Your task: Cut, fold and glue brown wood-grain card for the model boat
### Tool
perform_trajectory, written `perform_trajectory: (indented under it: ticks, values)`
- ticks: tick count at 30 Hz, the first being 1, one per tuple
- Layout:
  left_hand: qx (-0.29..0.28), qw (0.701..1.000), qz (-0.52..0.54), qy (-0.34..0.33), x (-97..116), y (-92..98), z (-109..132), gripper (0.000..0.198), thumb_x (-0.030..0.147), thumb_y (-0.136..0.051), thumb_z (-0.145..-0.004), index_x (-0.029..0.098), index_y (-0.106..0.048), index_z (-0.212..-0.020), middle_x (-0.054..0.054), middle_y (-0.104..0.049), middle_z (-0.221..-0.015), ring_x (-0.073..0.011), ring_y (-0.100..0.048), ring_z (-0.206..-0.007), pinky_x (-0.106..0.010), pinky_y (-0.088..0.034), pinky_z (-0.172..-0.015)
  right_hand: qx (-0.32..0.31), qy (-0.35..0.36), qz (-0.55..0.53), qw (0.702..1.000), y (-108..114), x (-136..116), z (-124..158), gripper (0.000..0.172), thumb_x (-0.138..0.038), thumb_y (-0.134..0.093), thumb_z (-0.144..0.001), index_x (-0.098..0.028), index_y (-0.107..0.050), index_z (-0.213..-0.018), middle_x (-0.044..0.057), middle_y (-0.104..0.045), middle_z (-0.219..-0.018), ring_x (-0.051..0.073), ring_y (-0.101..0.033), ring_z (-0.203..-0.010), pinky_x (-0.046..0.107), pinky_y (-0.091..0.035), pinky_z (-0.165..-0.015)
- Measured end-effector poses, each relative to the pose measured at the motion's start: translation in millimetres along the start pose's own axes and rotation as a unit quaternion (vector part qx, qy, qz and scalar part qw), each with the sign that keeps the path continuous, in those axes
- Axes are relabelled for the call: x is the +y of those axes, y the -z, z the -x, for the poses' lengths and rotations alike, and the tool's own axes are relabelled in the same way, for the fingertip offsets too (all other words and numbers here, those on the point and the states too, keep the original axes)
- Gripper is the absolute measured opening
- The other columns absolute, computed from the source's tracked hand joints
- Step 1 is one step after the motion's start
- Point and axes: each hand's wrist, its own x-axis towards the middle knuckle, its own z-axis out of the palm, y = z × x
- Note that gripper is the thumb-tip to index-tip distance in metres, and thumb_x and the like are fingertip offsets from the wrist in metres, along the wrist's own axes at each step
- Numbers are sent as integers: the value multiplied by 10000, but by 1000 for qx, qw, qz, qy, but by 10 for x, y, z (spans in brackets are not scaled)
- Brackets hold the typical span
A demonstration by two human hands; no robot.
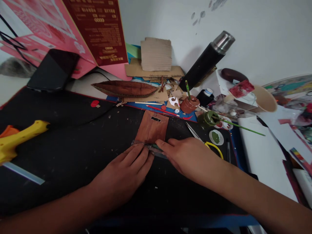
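A flat brown-painted piece of board [152, 128] with a small dark slot near its far edge lies on the black mat. Along its near edge runs a strip of thin, clear, crumpled plastic [159, 154] with a bit of green in it. My left hand [128, 169] pinches the strip's left part, fingertips bunched against the board's edge. From the right, my right hand [186, 156] is closed on the strip with the thumb on top. Both hands hide much of the plastic. Beyond the board sits a brown boat-shaped piece [124, 88].
Scissors with yellow handles [214, 148] lie right of my right hand, near a green paint jar [207, 120] and a brown paint jar [189, 104]. A yellow glue gun [21, 138] is at far left. A black thermos [203, 61] leans at the back.
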Motion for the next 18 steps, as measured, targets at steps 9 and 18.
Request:
perform_trajectory:
  ticks: [9,18]
  values:
    - [6,1000,-5,-3,-3,-16,24,422,187,-518,-930,69,-646,-1314,-177,-699,-1302,-352,-608,-1264,-449,-537,-1021,11,-8,-36,999,-52,31,22,447,-96,-581,-963,-163,-610,-1403,31,-734,-895,157,-642,-659,326,-258,-533]
    - [-7,1000,2,-1,1,6,14,435,182,-533,-927,63,-632,-1333,-189,-689,-1307,-354,-594,-1287,-451,-536,-1030,12,-15,-15,1000,-106,27,59,472,-96,-574,-968,-176,-578,-1432,23,-723,-895,156,-621,-634,338,-225,-531]
